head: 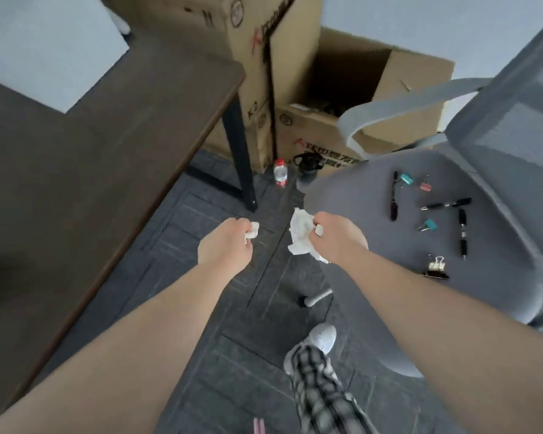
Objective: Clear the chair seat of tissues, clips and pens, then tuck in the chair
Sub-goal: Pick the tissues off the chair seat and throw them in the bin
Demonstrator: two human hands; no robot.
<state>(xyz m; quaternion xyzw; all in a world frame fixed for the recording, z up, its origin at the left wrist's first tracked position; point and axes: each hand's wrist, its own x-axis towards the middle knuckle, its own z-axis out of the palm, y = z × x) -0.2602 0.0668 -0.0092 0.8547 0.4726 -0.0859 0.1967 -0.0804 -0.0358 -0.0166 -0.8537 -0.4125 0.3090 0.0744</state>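
Note:
A grey chair seat (358, 195) fills the right side. On it lie three black pens (393, 195), (447, 204), (462, 232). Among them sit two teal clips (406, 179), (429, 225), a pink clip (425, 185) and a black binder clip (436, 269). My right hand (334, 238) is at the seat's left edge, closed on a crumpled white tissue (300, 234). My left hand (228, 242) hangs over the floor between chair and table, closed on a small white tissue wad (253, 231).
A dark wooden table (91, 189) stands at left with a black leg (242, 158). Cardboard boxes (295, 73) stand behind, with a small bottle (280, 172) and a dark flask (309, 166) on the carpet. My shoe (323, 338) and a chair base leg (317, 297) are below.

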